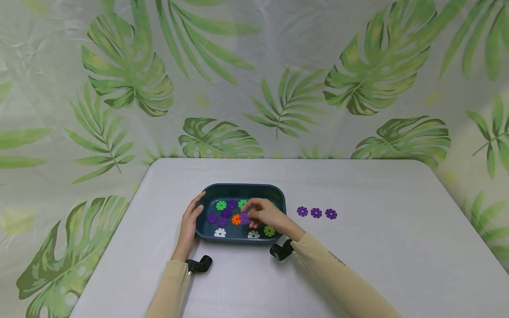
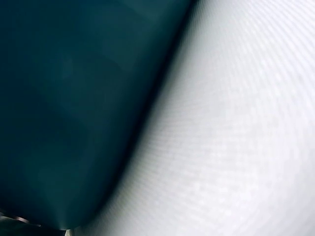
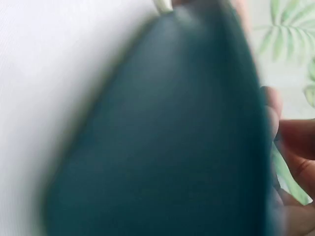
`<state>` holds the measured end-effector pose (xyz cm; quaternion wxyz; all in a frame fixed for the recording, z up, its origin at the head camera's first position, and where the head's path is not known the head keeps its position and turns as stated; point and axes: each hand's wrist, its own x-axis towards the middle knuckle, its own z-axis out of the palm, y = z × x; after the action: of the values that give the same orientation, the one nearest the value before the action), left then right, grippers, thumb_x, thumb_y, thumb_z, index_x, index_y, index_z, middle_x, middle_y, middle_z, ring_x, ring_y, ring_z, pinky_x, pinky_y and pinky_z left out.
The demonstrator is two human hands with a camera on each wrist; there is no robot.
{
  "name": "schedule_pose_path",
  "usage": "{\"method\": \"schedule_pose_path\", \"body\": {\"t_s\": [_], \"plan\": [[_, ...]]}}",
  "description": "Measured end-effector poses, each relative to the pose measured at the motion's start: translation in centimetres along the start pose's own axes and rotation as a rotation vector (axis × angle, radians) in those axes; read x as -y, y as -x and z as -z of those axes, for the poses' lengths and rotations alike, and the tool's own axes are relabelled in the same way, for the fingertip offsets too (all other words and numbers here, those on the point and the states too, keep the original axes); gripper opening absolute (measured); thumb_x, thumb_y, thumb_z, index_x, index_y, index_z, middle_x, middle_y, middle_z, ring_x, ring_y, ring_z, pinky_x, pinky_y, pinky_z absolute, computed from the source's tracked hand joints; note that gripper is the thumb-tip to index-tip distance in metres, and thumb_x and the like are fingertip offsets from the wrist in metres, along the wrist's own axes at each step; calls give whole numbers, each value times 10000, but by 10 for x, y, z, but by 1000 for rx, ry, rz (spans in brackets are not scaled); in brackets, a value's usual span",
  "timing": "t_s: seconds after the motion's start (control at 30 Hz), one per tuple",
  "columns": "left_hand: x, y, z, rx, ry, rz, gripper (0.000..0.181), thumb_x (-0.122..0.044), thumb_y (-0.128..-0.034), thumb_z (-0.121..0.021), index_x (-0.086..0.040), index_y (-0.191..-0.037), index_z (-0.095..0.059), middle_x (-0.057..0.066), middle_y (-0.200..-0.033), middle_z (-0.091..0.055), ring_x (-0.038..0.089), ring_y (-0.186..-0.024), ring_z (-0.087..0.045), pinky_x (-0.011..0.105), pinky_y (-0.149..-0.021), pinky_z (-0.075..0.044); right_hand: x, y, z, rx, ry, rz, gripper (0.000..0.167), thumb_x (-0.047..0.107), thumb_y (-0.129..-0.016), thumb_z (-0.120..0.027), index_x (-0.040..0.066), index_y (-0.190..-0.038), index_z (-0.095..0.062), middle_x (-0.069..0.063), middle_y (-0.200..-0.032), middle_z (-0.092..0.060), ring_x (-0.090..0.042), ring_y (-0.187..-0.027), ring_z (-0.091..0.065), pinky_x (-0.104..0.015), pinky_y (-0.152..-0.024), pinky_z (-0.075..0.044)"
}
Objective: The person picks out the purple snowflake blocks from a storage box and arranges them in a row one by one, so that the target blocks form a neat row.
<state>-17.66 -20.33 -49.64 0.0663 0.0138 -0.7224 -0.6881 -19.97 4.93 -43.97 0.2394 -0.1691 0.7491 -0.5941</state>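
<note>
A dark teal tray (image 1: 238, 240) holds several flower-shaped discs: purple ones (image 1: 212, 218), green ones (image 1: 221, 205), white ones (image 1: 220, 232) and an orange one (image 1: 236, 219). The left hand (image 1: 190, 225) rests against the tray's left side, fingers extended along the rim. Over the tray's right half, the right hand (image 1: 268, 215) pinches a purple disc (image 1: 245, 218) between thumb and finger. In the left wrist view the tray wall (image 2: 74, 108) fills the left. The right wrist view shows the tray's outside (image 3: 162, 128) with right-hand fingers (image 3: 300, 167) partly behind its edge.
Three purple discs (image 1: 316, 213) lie in a row on the white table (image 1: 377, 247), right of the tray. A leaf-patterned cloth (image 1: 294, 53) hangs behind the table. Black wrist cameras (image 1: 281, 251) sit low on both wrists, near the tray's front edge.
</note>
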Motion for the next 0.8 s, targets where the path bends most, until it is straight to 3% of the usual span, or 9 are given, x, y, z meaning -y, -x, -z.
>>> {"method": "schedule_pose_path", "body": {"t_s": [0.33, 0.6, 0.8], "plan": [[0, -1, 0, 1, 4, -1, 410, -154, -1025, -405, -138, -1432, -448, -14, -1496, -358, 124, -1404, -204, 385, -1140, -113, -4, 37, 79, -82, 3, 36, 255, 82, -974, -493, -66, -1172, -557, -109, -850, -576, -171, -678, -562, -296, -649, -523], [0, -1, -1, -1, -2, 4, 408, -169, -1026, -408, -151, -1431, -452, -14, -1499, -355, 136, -1407, -200, 409, -1142, -105, -36, 81, 140, -246, 9, -4, 290, 90, -996, -469, -97, -1214, -510, -133, -876, -554, -192, -685, -557, -333, -655, -527], [2, -1, 0, -4, 11, 6, 408, -162, -1024, -411, -136, -1430, -452, -2, -1501, -357, 143, -1409, -199, 403, -1141, -109, -68, 110, 174, -357, 8, -76, 327, 67, -988, -458, -137, -1242, -474, -89, -855, -564, -145, -672, -570, -302, -653, -537]]}}
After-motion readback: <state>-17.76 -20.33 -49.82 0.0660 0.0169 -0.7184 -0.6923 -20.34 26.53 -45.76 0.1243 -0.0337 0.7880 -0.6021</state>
